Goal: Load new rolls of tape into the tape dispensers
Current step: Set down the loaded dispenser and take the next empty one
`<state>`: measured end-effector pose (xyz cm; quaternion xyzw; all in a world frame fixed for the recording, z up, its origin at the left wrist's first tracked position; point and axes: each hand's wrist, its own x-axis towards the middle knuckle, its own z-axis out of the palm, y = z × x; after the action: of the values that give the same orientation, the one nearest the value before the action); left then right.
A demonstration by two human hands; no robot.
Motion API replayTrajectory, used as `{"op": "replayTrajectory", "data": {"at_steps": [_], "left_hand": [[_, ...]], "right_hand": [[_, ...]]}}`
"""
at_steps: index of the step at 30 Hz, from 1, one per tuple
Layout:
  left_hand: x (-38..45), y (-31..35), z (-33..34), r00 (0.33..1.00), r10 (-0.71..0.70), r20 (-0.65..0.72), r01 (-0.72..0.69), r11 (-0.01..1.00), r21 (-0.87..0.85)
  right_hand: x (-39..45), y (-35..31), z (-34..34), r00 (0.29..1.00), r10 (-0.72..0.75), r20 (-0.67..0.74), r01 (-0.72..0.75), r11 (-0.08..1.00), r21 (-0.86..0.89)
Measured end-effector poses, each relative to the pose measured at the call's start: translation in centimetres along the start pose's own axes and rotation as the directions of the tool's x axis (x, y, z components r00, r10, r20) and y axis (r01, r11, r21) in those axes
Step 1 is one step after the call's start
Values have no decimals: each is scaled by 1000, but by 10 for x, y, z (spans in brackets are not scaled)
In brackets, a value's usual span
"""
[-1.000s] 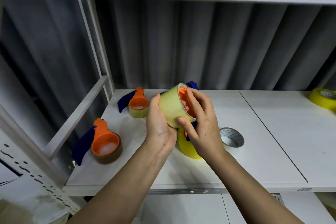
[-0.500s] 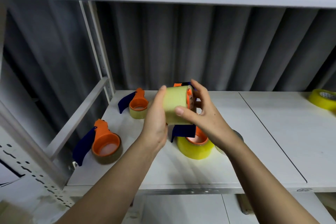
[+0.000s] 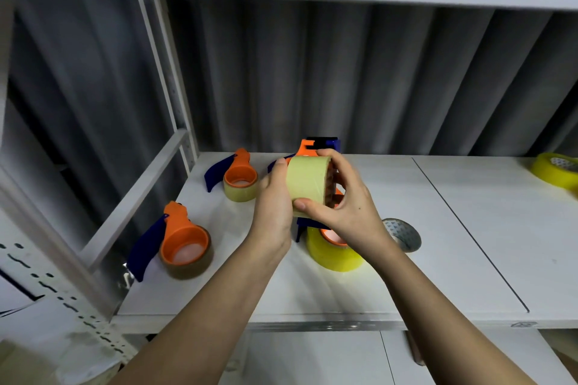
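Above the white shelf (image 3: 406, 284) I hold a pale yellow tape roll (image 3: 308, 183) mounted on an orange and blue dispenser (image 3: 316, 144). My left hand (image 3: 273, 197) grips the roll from its left side. My right hand (image 3: 347, 206) pinches it from the right, thumb on the roll's face and fingers curled over the orange hub. Under my hands another dispenser sits in a bright yellow roll (image 3: 334, 255). Two more loaded dispensers lie to the left, one on a pale roll (image 3: 239, 178) and one on a brown roll (image 3: 184, 247).
A grey cardboard core (image 3: 402, 233) lies on the shelf just right of my right wrist. A loose yellow tape roll (image 3: 555, 169) sits at the far right edge. A metal rack post (image 3: 169, 81) and diagonal brace bound the left side. Corrugated grey wall behind.
Both hands have turned the held roll and dispenser so the roll's outer face points at me, and lifted it slightly. The bright yellow roll beneath has come into view.
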<state>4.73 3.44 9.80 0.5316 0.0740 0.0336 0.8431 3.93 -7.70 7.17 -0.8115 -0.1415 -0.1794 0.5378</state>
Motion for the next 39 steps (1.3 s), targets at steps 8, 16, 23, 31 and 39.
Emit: {"op": "replayTrajectory", "data": {"at_steps": [8, 16, 23, 31, 39], "left_hand": [[10, -5, -6, 995, -97, -28, 98, 994, 40], [23, -12, -10, 979, -193, -59, 199, 975, 101], [24, -12, -9, 990, -139, -4, 139, 982, 129], [18, -9, -21, 935, 16, 353, -138, 936, 325], [24, -7, -22, 939, 80, 334, -227, 874, 429]], "right_hand": [[2, 10, 1, 1000, -12, 15, 12, 999, -51], [-1, 21, -4, 994, -100, 44, 105, 982, -160], [3, 19, -12, 986, -114, 119, 131, 980, -149], [13, 12, -25, 844, 412, 343, -528, 750, 399], [15, 22, -17, 913, 372, 169, -407, 804, 433]]}}
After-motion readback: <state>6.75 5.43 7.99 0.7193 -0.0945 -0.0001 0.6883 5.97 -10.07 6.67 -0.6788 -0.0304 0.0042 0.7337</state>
